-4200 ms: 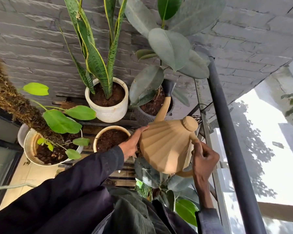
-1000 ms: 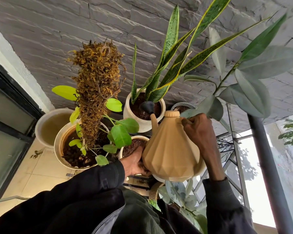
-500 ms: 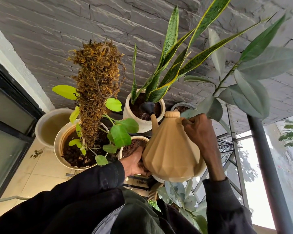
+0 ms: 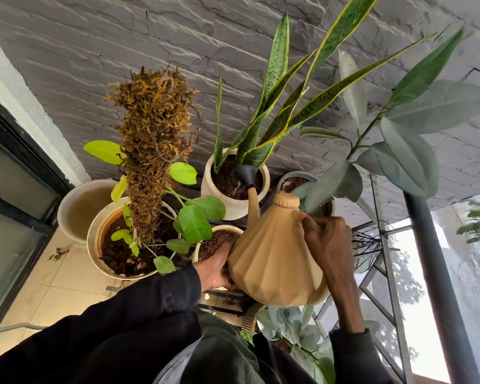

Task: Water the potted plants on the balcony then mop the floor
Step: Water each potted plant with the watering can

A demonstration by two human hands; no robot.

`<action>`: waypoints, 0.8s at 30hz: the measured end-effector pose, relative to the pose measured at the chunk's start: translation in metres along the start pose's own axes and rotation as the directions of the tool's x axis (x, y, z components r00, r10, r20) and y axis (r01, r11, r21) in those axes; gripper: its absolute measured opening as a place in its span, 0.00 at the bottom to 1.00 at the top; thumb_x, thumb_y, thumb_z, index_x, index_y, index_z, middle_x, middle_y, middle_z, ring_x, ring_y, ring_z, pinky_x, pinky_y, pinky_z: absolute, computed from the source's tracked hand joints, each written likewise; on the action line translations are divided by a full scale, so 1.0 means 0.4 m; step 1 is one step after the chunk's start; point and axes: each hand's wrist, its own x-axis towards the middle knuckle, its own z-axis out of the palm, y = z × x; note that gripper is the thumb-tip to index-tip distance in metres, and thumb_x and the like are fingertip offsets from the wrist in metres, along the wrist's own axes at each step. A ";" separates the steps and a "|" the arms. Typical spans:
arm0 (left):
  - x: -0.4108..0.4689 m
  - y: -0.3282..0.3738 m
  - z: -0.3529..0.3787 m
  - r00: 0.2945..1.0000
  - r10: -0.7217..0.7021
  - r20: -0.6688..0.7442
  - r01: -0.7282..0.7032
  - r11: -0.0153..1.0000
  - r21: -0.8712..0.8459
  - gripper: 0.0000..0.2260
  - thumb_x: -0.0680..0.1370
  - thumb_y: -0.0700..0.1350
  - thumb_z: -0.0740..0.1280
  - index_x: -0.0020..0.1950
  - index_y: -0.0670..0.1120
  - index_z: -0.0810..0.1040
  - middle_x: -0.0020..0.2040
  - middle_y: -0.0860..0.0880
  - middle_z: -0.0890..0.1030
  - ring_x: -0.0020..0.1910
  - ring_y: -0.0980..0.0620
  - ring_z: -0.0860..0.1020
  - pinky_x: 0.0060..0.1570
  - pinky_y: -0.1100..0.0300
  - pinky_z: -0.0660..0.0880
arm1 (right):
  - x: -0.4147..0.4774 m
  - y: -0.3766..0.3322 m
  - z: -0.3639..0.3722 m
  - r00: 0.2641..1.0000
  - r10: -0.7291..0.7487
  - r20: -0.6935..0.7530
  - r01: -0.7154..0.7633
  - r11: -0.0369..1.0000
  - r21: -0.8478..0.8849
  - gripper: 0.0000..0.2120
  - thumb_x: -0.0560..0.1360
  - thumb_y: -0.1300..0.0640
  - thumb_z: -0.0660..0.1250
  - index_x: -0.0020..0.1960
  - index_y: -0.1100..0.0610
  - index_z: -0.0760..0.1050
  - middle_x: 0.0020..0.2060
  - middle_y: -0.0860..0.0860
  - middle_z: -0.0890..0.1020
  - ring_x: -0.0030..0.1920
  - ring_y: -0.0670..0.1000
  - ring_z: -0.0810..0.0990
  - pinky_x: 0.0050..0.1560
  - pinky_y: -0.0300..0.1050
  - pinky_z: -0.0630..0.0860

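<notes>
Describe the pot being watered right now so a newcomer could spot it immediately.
Against the grey stone wall stands a cluster of pots. The one being watered is the white pot at the back. It alone holds the snake plant, with tall yellow-edged blades, and the black rose of the tan watering can hangs over its soil.

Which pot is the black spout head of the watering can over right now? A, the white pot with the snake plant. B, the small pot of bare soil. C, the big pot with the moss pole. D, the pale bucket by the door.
A: the watering can's black spout head hangs over the dark soil in the white pot that holds the snake plant.
</notes>
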 end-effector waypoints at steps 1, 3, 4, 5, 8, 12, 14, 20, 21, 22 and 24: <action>0.002 0.000 -0.002 1.000 0.004 0.007 -0.004 1.000 -0.006 0.29 0.76 0.67 0.66 0.62 0.44 0.80 0.58 0.40 0.84 0.58 0.41 0.81 0.58 0.44 0.78 | -0.017 0.017 0.006 1.000 -0.002 -0.014 0.002 1.000 0.023 0.25 0.82 0.54 0.72 0.30 0.66 0.74 0.22 0.48 0.63 0.23 0.47 0.59 0.24 0.37 0.55; 0.008 0.000 -0.006 1.000 0.009 0.009 -0.009 1.000 -0.010 0.27 0.77 0.67 0.65 0.59 0.45 0.81 0.56 0.40 0.85 0.56 0.41 0.82 0.59 0.45 0.77 | -0.053 0.049 0.020 0.999 0.004 -0.043 -0.001 0.998 0.069 0.27 0.82 0.50 0.70 0.30 0.65 0.74 0.22 0.48 0.64 0.24 0.45 0.58 0.26 0.39 0.57; 0.010 0.001 -0.008 1.000 0.016 0.010 -0.016 1.000 -0.013 0.26 0.78 0.66 0.65 0.58 0.45 0.81 0.53 0.41 0.86 0.55 0.42 0.82 0.59 0.45 0.77 | -0.071 0.064 0.028 0.998 0.003 -0.062 0.003 0.995 0.096 0.27 0.81 0.47 0.68 0.30 0.64 0.72 0.22 0.47 0.64 0.24 0.45 0.57 0.26 0.40 0.57; 0.011 0.003 -0.009 1.000 0.028 0.010 -0.028 0.999 -0.019 0.24 0.78 0.66 0.64 0.56 0.45 0.81 0.49 0.42 0.86 0.52 0.43 0.82 0.57 0.47 0.77 | -0.089 0.078 0.037 0.997 -0.001 -0.083 0.012 0.992 0.127 0.27 0.80 0.46 0.66 0.29 0.62 0.71 0.21 0.46 0.64 0.24 0.45 0.58 0.26 0.41 0.57; 0.016 0.009 -0.016 0.996 0.091 -0.001 -0.091 0.996 -0.012 0.22 0.79 0.64 0.64 0.55 0.46 0.81 0.45 0.43 0.87 0.46 0.45 0.82 0.48 0.51 0.78 | -0.137 0.129 0.071 0.987 -0.001 -0.160 0.034 0.978 0.204 0.23 0.82 0.44 0.63 0.32 0.54 0.74 0.23 0.49 0.70 0.23 0.45 0.63 0.26 0.35 0.61; 0.021 0.017 -0.023 0.979 0.202 -0.018 -0.200 0.977 0.069 0.23 0.78 0.65 0.66 0.60 0.48 0.81 0.56 0.43 0.86 0.53 0.46 0.83 0.53 0.51 0.79 | -0.202 0.209 0.133 0.965 0.150 -0.213 -0.089 0.959 0.271 0.21 0.84 0.38 0.64 0.51 0.52 0.86 0.28 0.45 0.79 0.25 0.45 0.71 0.24 0.44 0.72; 0.025 0.019 -0.023 0.964 0.267 -0.004 -0.266 0.962 0.062 0.23 0.78 0.64 0.67 0.61 0.48 0.82 0.53 0.46 0.88 0.53 0.49 0.85 0.53 0.54 0.80 | -0.221 0.228 0.145 0.956 0.158 -0.248 -0.080 0.951 0.298 0.17 0.83 0.35 0.64 0.54 0.45 0.85 0.29 0.37 0.80 0.24 0.42 0.70 0.25 0.35 0.67; 0.011 0.015 -0.016 0.916 0.402 0.009 -0.401 0.913 0.069 0.19 0.78 0.62 0.68 0.61 0.52 0.80 0.47 0.53 0.89 0.45 0.58 0.87 0.41 0.60 0.79 | -0.243 0.267 0.152 0.947 0.164 -0.275 -0.063 0.937 0.344 0.20 0.85 0.37 0.64 0.51 0.52 0.84 0.32 0.36 0.79 0.31 0.37 0.73 0.33 0.26 0.66; 0.008 0.012 -0.013 0.912 0.410 0.008 -0.410 0.909 0.070 0.18 0.77 0.62 0.69 0.60 0.52 0.80 0.47 0.53 0.89 0.45 0.57 0.87 0.43 0.59 0.79 | -0.247 0.264 0.148 0.945 0.177 -0.274 -0.072 0.932 0.354 0.19 0.84 0.36 0.64 0.54 0.49 0.86 0.33 0.36 0.80 0.32 0.36 0.73 0.34 0.27 0.67; 0.005 0.007 -0.011 0.909 0.416 0.003 -0.415 0.907 0.070 0.18 0.77 0.63 0.69 0.60 0.53 0.80 0.46 0.54 0.89 0.45 0.58 0.86 0.43 0.59 0.79 | -0.251 0.260 0.143 0.945 0.181 -0.273 -0.072 0.928 0.366 0.19 0.84 0.35 0.64 0.56 0.46 0.86 0.33 0.35 0.80 0.32 0.36 0.74 0.34 0.28 0.68; 0.000 -0.009 -0.008 0.907 0.422 -0.008 -0.420 0.905 0.065 0.17 0.77 0.63 0.69 0.59 0.53 0.80 0.45 0.55 0.88 0.44 0.59 0.86 0.41 0.60 0.79 | -0.256 0.253 0.132 0.948 0.149 -0.281 -0.027 0.918 0.395 0.18 0.84 0.35 0.64 0.57 0.45 0.87 0.32 0.35 0.81 0.30 0.37 0.74 0.33 0.27 0.68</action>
